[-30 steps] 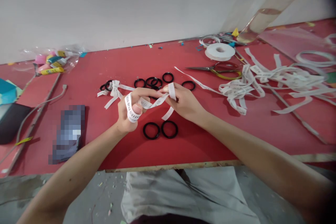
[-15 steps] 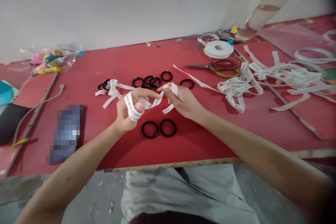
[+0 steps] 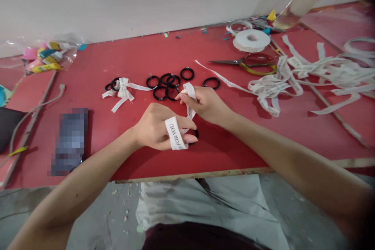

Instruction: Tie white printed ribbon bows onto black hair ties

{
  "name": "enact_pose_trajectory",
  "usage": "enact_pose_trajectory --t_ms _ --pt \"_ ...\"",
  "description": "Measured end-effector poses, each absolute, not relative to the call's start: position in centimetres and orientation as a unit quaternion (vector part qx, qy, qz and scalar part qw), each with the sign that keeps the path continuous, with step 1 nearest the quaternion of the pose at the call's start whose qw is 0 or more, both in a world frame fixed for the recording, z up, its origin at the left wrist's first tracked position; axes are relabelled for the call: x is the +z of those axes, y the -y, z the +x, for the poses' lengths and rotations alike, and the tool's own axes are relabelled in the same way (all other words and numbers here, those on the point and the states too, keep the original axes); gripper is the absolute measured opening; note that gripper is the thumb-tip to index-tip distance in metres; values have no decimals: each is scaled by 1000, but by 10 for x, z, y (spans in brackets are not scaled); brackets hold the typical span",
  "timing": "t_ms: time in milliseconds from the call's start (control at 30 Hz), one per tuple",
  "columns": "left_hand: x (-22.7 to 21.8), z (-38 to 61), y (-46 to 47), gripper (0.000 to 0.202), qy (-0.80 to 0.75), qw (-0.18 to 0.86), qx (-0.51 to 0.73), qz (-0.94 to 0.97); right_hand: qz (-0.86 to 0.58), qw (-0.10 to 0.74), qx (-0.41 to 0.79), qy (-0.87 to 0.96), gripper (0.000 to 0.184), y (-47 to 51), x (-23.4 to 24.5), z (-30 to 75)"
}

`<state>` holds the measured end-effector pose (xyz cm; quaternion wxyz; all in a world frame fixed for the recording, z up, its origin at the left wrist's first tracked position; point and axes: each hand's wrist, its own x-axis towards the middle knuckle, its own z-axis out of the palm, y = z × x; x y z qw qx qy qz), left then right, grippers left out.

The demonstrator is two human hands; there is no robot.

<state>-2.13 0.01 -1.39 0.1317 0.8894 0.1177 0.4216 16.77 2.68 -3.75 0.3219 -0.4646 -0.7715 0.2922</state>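
A white printed ribbon (image 3: 175, 133) is looped round the fingers of my left hand (image 3: 159, 127), which lies palm down just above the red table (image 3: 164, 156) and covers two black rings; only a sliver of one black ring (image 3: 195, 136) shows. My right hand (image 3: 206, 103) pinches the other end of the same ribbon, held upright by thumb and forefinger. Beyond my hands lie several black hair rings (image 3: 168, 84), and to their left a finished white ribbon bow (image 3: 123, 91) on a ring.
Scissors (image 3: 247, 63) and a white ribbon spool (image 3: 252, 39) lie at the back right beside a heap of cut ribbon strips (image 3: 307, 76). A phone (image 3: 69, 140) lies at the left, with a cable (image 3: 38, 105) and a bag of coloured items (image 3: 43, 60) behind.
My left hand turned palm down and dropped toward the near rings, covering them. The ribbon stretch between my hands shortened as the right hand came closer.
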Motion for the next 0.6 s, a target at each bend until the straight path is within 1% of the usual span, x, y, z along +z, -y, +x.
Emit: enact_pose_trajectory --t_ms 100,200,433,600 --pt "-14 -22 0 22 -115 132 412 894 -455 317 291 780 42 -27 -38 169" --pt "-12 -23 -2 21 -118 128 413 894 -450 320 293 781 43 -28 -39 169" --pt "-14 -24 -3 19 -116 118 419 893 -434 338 321 771 54 -26 -34 167" --pt "-13 -23 -3 16 -115 127 413 894 -424 335 316 780 56 -25 -33 168"
